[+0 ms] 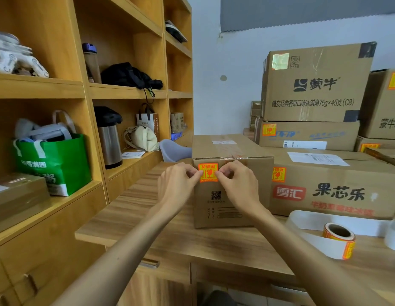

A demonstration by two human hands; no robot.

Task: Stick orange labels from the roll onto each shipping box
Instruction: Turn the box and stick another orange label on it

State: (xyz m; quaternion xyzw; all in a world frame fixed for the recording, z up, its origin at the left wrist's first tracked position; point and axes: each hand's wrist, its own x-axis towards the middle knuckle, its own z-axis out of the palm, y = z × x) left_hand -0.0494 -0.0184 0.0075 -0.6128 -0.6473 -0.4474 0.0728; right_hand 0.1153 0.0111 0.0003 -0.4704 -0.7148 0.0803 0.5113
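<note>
A square orange paper label (208, 172) printed 易碎品 above a broken-glass symbol lies on the upper front face of a small brown cardboard box (227, 208), above a QR code. The left hand (177, 186) pinches the label's left edge with curled thumb and forefinger; the right hand (238, 184) pinches its right edge likewise. The box stands on a wood-grain desk (148, 217). Beside it a large brown carton (337, 195) reads 雪汇 果芯乐 and bears an orange sticker (278, 174); a taller carton (315, 85) behind reads 蒙牛. The roll of orange labels (339, 239) lies on the desk at right.
</note>
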